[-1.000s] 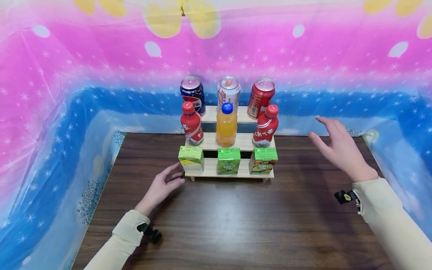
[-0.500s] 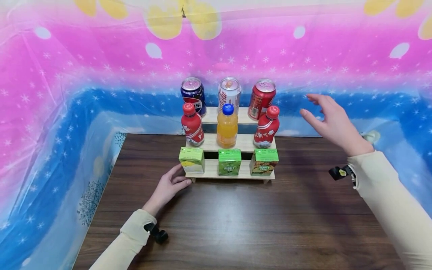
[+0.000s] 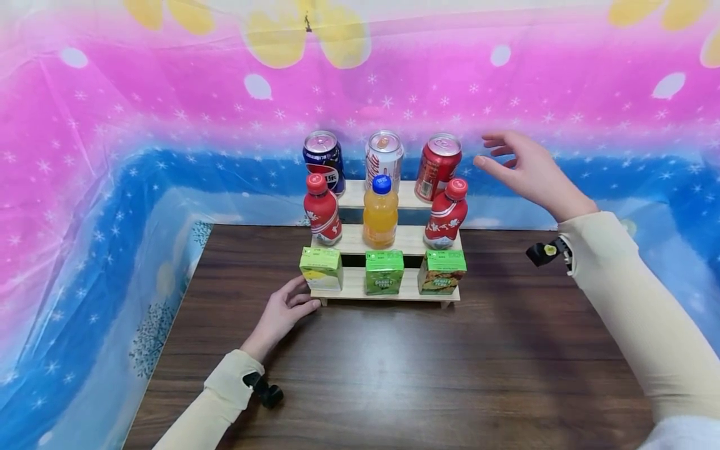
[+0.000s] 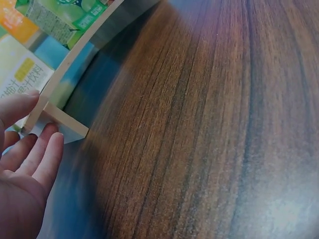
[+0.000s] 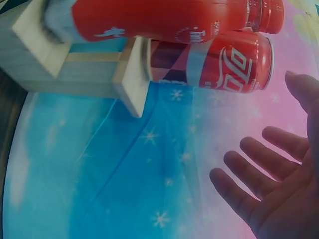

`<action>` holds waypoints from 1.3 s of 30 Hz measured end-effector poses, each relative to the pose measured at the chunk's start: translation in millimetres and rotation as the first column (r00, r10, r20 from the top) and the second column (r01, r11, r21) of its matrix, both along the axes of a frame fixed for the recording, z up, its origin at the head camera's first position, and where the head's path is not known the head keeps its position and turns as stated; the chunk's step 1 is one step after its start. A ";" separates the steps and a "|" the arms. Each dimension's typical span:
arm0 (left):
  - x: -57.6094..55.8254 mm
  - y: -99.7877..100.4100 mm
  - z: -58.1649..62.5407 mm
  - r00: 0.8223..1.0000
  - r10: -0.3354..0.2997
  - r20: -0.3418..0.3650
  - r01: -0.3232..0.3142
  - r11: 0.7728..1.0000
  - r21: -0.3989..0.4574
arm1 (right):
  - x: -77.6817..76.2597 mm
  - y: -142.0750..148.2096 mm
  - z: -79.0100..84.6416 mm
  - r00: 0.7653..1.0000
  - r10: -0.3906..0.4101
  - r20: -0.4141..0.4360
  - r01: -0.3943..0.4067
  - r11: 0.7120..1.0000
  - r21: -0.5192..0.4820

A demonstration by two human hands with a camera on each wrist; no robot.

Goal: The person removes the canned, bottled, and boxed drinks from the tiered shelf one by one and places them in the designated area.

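Observation:
A three-tier wooden stand [image 3: 354,291] holds drinks on every step. My left hand [image 3: 283,312] is at its front left corner. In the left wrist view, the thumb [image 4: 20,107] lies at the edge of the lowest shelf and the fingers curl beside the stand's leg [image 4: 67,124], gripping that corner. Just above sits a yellow-green drink carton [image 3: 322,270]. My right hand [image 3: 525,169] is raised, fingers spread and holding nothing, to the right of the red Coca-Cola can [image 3: 441,164] on the top tier. A gap separates hand and can in the right wrist view.
Top tier: a dark blue can [image 3: 323,159] and a white can [image 3: 384,156]. Middle tier: an orange drink bottle [image 3: 380,219] between red bottles [image 3: 322,212]. Two more green cartons [image 3: 384,275] stand below. A patterned cloth [image 3: 225,125] rises behind the brown table [image 3: 360,375].
My right hand has moved up and left toward the red can. My left hand has shifted slightly right, closing onto the stand's corner. The drinks keep their places on the stand.

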State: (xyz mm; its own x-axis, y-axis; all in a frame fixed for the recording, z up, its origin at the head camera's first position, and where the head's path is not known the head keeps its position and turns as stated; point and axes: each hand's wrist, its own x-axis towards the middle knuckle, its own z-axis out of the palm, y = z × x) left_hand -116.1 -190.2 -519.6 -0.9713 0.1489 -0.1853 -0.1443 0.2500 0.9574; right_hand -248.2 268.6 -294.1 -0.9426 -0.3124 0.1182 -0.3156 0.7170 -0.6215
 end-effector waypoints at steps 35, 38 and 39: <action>-7.4 5.0 -5.7 1.000 -0.004 -0.028 0.003 1.000 -0.027 | -41.8 -35.3 1.2 0.953 0.177 0.245 -0.151 0.981 -0.121; -8.9 4.0 -5.7 0.999 0.003 -0.034 -0.005 0.999 -0.043 | -44.5 -35.9 -0.6 0.942 0.200 0.271 -0.162 0.974 -0.155; -9.6 3.8 -5.9 0.999 0.008 -0.034 -0.010 0.999 -0.045 | -45.1 -35.7 -1.6 0.939 0.205 0.275 -0.163 0.972 -0.168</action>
